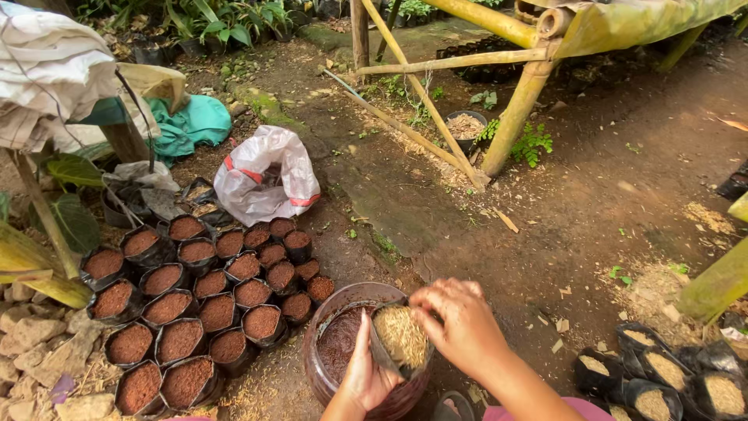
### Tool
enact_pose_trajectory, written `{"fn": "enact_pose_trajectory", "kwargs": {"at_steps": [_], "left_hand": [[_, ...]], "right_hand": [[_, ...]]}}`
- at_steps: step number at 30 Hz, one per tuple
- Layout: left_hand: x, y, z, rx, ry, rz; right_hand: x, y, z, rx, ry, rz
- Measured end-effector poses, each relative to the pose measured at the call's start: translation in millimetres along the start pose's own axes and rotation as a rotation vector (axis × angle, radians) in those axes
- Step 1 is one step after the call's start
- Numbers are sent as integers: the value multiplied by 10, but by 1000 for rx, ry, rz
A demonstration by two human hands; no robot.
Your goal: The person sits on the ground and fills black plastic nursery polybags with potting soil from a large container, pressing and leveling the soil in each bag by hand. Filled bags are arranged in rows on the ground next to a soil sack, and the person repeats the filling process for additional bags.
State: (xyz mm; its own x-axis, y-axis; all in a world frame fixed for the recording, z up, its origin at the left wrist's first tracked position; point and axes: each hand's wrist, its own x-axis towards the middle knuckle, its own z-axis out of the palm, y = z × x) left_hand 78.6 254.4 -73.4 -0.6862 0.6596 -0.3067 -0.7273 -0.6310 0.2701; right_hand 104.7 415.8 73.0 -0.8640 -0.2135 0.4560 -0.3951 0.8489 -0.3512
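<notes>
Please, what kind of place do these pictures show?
Probably an outdoor plant nursery or garden work area. Rows of black grow bags filled with reddish-brown medium stand on bare soil, a bamboo frame rises behind, and both hands hold a husk-filled bag over a tub.

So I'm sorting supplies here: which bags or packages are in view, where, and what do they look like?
White plastic sack: on the ground behind the filled black grow bags, open-topped, crumpled, red stripes.
Small black bag: held in left hand and right hand over a round tub, husk-filled.
</notes>
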Motion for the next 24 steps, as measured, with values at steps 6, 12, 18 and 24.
{"fn": "enact_pose_trajectory", "kwargs": {"at_steps": [6, 12, 18, 24], "left_hand": [[138, 14, -131, -33, -48, 129], [289, -61, -386, -29, 0, 111], [311, -123, -448, -45, 54, 107], [109, -95, -166, -20, 68, 134]], "right_hand": [[-165, -255, 294, 15, -362, 98], [-170, -245, 489, 2, -206, 4], [-147, -389, 468, 85, -355, 65], [-194, -350, 206, 57, -228, -6]]}}
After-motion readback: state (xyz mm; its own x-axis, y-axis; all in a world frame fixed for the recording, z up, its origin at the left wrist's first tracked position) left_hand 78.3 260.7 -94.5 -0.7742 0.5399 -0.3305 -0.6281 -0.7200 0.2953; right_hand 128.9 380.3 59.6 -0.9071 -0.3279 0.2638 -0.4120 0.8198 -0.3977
